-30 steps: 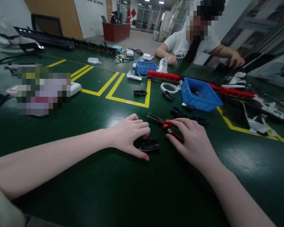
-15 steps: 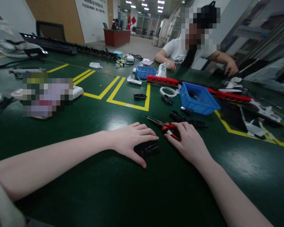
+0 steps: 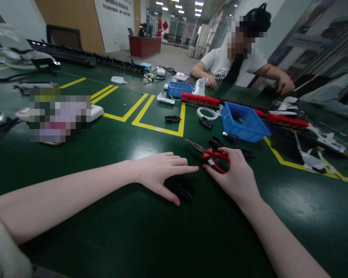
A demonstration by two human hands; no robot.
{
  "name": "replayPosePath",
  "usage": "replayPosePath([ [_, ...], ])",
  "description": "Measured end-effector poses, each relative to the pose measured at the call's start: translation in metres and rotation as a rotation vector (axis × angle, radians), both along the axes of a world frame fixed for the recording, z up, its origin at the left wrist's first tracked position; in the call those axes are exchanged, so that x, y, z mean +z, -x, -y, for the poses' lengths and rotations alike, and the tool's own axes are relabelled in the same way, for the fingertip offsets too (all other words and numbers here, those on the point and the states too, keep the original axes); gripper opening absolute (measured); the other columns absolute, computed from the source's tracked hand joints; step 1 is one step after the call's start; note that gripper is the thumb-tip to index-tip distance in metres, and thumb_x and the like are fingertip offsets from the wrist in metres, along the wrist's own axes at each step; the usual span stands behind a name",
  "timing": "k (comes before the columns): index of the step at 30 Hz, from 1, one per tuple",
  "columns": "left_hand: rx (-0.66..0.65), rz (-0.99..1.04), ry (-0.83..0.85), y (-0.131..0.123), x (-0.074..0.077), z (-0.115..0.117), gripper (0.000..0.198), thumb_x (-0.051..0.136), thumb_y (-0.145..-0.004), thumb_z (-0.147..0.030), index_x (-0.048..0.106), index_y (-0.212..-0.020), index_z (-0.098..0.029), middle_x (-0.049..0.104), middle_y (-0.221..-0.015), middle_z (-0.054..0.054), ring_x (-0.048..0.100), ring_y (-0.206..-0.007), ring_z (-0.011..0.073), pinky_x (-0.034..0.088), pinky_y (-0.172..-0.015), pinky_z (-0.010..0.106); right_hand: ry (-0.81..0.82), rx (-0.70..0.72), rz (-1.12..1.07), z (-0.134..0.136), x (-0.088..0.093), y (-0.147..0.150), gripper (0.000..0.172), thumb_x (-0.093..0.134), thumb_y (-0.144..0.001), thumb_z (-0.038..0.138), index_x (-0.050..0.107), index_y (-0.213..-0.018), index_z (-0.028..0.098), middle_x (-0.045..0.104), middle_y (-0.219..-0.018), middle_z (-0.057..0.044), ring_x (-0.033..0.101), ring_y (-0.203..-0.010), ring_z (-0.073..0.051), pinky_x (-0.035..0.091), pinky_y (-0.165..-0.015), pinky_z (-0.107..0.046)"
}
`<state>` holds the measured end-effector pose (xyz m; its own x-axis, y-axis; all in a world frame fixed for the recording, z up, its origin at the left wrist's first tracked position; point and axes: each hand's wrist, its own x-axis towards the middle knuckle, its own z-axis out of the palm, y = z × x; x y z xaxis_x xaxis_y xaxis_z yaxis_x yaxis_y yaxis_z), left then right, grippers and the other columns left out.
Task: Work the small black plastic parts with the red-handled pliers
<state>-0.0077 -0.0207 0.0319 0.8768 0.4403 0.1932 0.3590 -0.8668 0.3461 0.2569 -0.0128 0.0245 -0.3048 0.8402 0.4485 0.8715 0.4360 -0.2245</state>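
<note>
Loosely, left hand (image 3: 162, 172): open over black part (image 3: 187, 192), perhaps for steadying.
Right hand (image 3: 240, 174): gripping needle-nose pliers (image 3: 206, 155), likely for control.

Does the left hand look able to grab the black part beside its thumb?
Probably yes: the left hand is open, the black part shows between its thumb and fingers, and the pliers in the right hand seem clear of it.

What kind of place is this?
Likely a small assembly or repair workspace, perhaps within an office: a dark green worktable with yellow marking lines, red-and-black-handled needle-nose metal pliers, and an open blue plastic bin holding small black parts.
</note>
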Motion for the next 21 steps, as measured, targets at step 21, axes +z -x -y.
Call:
replayPosePath([
  [21, -0.146, 0.07, 0.159, -0.008, 0.004, 0.011, 0.053, 0.049, -0.087, -0.012, 0.046, -0.138, -0.024, 0.06, -0.133, 0.005, 0.051, -0.125, 0.0213, 0.033, -0.108, 0.037, -0.303, 0.159, -0.015, -0.003, -0.004, -0.007, 0.047, 0.07, -0.078, 0.037, 0.056, -0.119, 0.019, 0.058, -0.11, -0.012, 0.059, -0.102, -0.028, 0.05, -0.085, -0.043],
])
